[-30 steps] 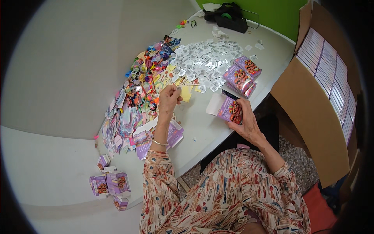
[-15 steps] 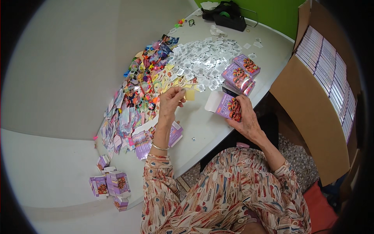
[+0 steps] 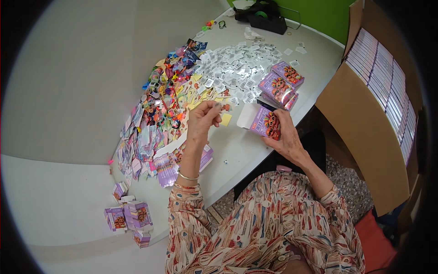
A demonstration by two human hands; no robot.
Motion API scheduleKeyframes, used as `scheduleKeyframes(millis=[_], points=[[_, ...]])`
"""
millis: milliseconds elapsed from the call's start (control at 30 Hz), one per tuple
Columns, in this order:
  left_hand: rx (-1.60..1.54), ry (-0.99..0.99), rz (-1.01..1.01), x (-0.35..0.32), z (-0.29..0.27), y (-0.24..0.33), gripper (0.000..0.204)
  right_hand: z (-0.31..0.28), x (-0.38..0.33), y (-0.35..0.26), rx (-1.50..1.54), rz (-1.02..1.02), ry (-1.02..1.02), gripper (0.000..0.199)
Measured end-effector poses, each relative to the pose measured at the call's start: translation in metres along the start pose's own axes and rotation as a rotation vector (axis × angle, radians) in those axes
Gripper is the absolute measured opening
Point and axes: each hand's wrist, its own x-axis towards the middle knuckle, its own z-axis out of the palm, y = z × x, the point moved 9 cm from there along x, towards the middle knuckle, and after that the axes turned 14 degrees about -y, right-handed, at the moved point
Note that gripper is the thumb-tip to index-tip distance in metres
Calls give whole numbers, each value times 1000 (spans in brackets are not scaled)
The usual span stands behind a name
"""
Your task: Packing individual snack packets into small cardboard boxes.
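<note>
My right hand (image 3: 289, 139) grips a small purple carton (image 3: 266, 122) printed with colourful characters. The carton is tilted, its white end flap (image 3: 247, 116) standing out toward my left hand. My left hand (image 3: 204, 121) has thumb and forefinger pinched on a small printed picture piece (image 3: 225, 108), whose exact kind is unclear. Just below those fingertips shows a yellow square slip (image 3: 226, 119); whether my hand touches it is unclear. Behind the carton lie several shiny purple boxes (image 3: 278, 86). Beyond my left hand spreads a heap of small white printed labels (image 3: 242, 66).
Colourful trinkets (image 3: 166, 98) and pastel packets (image 3: 137, 146) are heaped at left, with flat purple cards (image 3: 168, 171) beside my left forearm. Several open purple cartons (image 3: 137, 214) sit lower left. A black tape dispenser (image 3: 267, 23) stands at the back. A large cardboard box (image 3: 365, 118) of packed boxes borders the right.
The yellow slip that was at my left fingertips now shows lower, beneath them, and a picture piece is visible there instead. The carton in my right hand has shifted slightly left.
</note>
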Motion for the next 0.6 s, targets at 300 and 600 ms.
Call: scheduleKeyframes(millis=[300,600], points=[[820,6,410,-22,70,40,14,13,3,-14,-119,-37,7,74],[922,-135,398,-24,98,50,21,13,-2,-3,20,-5,13,76]])
